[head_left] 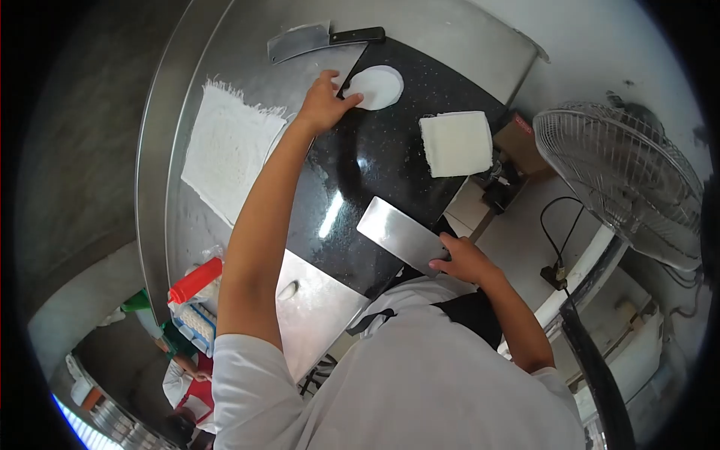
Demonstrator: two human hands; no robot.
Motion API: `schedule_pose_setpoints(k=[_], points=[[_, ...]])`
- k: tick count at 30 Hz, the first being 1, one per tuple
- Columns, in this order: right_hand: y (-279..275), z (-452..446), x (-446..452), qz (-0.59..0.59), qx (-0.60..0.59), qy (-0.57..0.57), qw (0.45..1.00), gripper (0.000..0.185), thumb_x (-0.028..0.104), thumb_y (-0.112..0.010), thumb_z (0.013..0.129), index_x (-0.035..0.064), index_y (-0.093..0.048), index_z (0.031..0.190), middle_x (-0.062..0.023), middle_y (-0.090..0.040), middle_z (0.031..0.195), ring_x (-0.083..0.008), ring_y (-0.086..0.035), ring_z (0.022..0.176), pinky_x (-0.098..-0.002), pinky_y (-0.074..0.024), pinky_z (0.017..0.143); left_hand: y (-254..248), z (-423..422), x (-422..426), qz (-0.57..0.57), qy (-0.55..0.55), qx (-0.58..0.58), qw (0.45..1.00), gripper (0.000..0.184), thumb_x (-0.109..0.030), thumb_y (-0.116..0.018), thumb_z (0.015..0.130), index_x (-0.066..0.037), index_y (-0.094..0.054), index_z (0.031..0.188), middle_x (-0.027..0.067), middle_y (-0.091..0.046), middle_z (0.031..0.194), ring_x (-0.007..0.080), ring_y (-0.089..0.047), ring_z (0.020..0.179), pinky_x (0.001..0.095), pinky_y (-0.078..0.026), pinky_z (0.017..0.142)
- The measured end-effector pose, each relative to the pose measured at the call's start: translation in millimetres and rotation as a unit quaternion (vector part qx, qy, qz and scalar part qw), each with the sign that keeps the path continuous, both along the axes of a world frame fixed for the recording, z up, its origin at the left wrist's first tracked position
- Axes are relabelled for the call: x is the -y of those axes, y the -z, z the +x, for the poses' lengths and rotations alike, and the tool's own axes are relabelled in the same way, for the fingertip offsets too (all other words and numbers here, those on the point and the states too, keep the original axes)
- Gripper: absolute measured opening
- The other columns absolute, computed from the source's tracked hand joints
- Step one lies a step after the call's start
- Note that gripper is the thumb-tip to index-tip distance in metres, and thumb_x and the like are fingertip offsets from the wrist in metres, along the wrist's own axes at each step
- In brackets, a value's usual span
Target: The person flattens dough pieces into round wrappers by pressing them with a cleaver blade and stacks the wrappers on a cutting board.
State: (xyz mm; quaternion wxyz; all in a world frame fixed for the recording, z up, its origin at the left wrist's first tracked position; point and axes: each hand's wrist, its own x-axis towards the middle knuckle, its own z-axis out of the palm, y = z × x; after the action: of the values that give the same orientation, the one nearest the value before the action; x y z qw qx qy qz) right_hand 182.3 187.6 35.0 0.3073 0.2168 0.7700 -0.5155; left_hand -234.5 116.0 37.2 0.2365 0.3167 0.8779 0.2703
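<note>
My left hand is at the far side of the black stone board, fingers apart, thumb at the edge of a flat white disc that looks like rolled dough. Whether the thumb touches the disc or just hovers over it is hard to tell. Near the board's front edge, my right hand is closed on a wide rectangular metal blade. The blade's handle is hidden by the hand. A folded white cloth lies on the board's right side.
A cleaver with a black handle lies at the back. On the steel counter to the left is a frayed white cloth; a red bottle is nearer. At right stands a wire fan. Another person is at lower left.
</note>
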Motion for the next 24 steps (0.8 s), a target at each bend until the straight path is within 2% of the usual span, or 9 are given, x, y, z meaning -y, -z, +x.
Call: schedule_pose_setpoints(k=[2, 5, 9, 12, 14, 15, 18, 21, 24], points=[[1, -3, -6, 0.002, -0.008, -0.008, 1.000, 0.046, 0.032, -0.081, 0.086, 0.0018, -0.057, 0.112, -0.0274, -0.069, 0.098, -0.0465, -0.067, 0.098, -0.0521, -0.0528, 0.083, 1, 4, 28, -0.005, -0.007, -0.108, 0.994, 0.066, -0.025, -0.080, 0.090, -0.003, -0.049, 0.144, 0.0186, -0.062, 0.129, 0.0251, -0.069, 0.100, 0.0374, -0.057, 0.085], [2, -7, -10, 0.006, -0.054, -0.017, 0.998, 0.044, 0.029, -0.081, 0.086, 0.0009, -0.058, 0.110, -0.0269, -0.069, 0.093, -0.0459, -0.067, 0.096, -0.0527, -0.0523, 0.081, -22, 24, 101, 0.073, -0.014, -0.080, 0.994, 0.051, -0.019, -0.076, 0.091, -0.004, -0.057, 0.136, 0.0169, -0.070, 0.118, 0.0307, -0.070, 0.101, 0.0396, -0.055, 0.090], [8, -12, 8, 0.002, -0.153, -0.020, 0.988, 0.040, 0.026, -0.081, 0.086, -0.0011, -0.059, 0.105, -0.0255, -0.069, 0.087, -0.0456, -0.068, 0.089, -0.0527, -0.0520, 0.078, -9, 89, 276, 0.051, -0.189, -0.108, 0.975, 0.037, -0.008, -0.069, 0.089, -0.003, -0.063, 0.125, 0.0146, -0.072, 0.107, 0.0299, -0.070, 0.099, 0.0407, -0.055, 0.087], [-10, -27, 37, -0.014, -0.153, -0.014, 0.988, 0.037, 0.021, -0.081, 0.086, -0.0027, -0.060, 0.105, -0.0246, -0.070, 0.086, -0.0463, -0.068, 0.084, -0.0487, -0.0531, 0.074, -8, 186, 398, -0.035, -0.271, -0.179, 0.945, 0.042, -0.003, -0.070, 0.079, -0.006, -0.063, 0.121, 0.0147, -0.066, 0.117, 0.0362, -0.060, 0.111, 0.0451, -0.047, 0.100], [-8, -32, 65, 0.021, -0.213, -0.040, 0.976, 0.035, 0.016, -0.081, 0.086, -0.0040, -0.060, 0.106, -0.0239, -0.070, 0.088, -0.0452, -0.070, 0.083, -0.0436, -0.0541, 0.072, 5, 251, 453, -0.008, -0.287, -0.083, 0.954, 0.047, -0.002, -0.072, 0.074, -0.007, -0.063, 0.120, 0.0145, -0.064, 0.122, 0.0373, -0.055, 0.116, 0.0462, -0.043, 0.105], [-12, -37, 81, 0.041, -0.223, -0.057, 0.972, 0.035, 0.015, -0.080, 0.086, -0.0044, -0.060, 0.107, -0.0239, -0.071, 0.088, -0.0451, -0.070, 0.083, -0.0433, -0.0543, 0.071, 9, 272, 466, -0.008, -0.250, -0.079, 0.965, 0.049, 0.002, -0.074, 0.074, -0.007, -0.063, 0.121, 0.0153, -0.064, 0.116, 0.0348, -0.061, 0.109, 0.0447, -0.049, 0.099], [-23, -52, 144, 0.012, -0.223, -0.055, 0.973, 0.035, 0.017, -0.079, 0.088, -0.0049, -0.060, 0.108, -0.0239, -0.071, 0.088, -0.0460, -0.070, 0.082, -0.0452, -0.0544, 0.070, 32, 302, 484, 0.060, -0.346, -0.008, 0.936, 0.050, 0.004, -0.076, 0.076, -0.006, -0.062, 0.123, 0.0156, -0.065, 0.112, 0.0304, -0.066, 0.094, 0.0392, -0.056, 0.086], [-38, -59, 218, 0.046, -0.237, -0.099, 0.965, 0.036, 0.020, -0.078, 0.090, -0.0051, -0.059, 0.108, -0.0237, -0.071, 0.088, -0.0469, -0.069, 0.081, -0.0476, -0.0542, 0.070, 25, 307, 472, 0.146, -0.475, 0.055, 0.866, 0.038, 0.002, -0.081, 0.079, -0.002, -0.065, 0.112, 0.0119, -0.065, 0.105, 0.0235, -0.066, 0.078, 0.0328, -0.057, 0.072], [-28, -63, 268, 0.119, -0.241, -0.190, 0.944, 0.036, 0.021, -0.076, 0.091, -0.0027, -0.059, 0.112, -0.0240, -0.071, 0.090, -0.0464, -0.070, 0.082, -0.0494, -0.0539, 0.070, 45, 316, 493, 0.173, -0.402, -0.013, 0.899, 0.031, 0.000, -0.083, 0.080, -0.003, -0.066, 0.105, 0.0085, -0.065, 0.100, 0.0229, -0.066, 0.079, 0.0340, -0.056, 0.071]])
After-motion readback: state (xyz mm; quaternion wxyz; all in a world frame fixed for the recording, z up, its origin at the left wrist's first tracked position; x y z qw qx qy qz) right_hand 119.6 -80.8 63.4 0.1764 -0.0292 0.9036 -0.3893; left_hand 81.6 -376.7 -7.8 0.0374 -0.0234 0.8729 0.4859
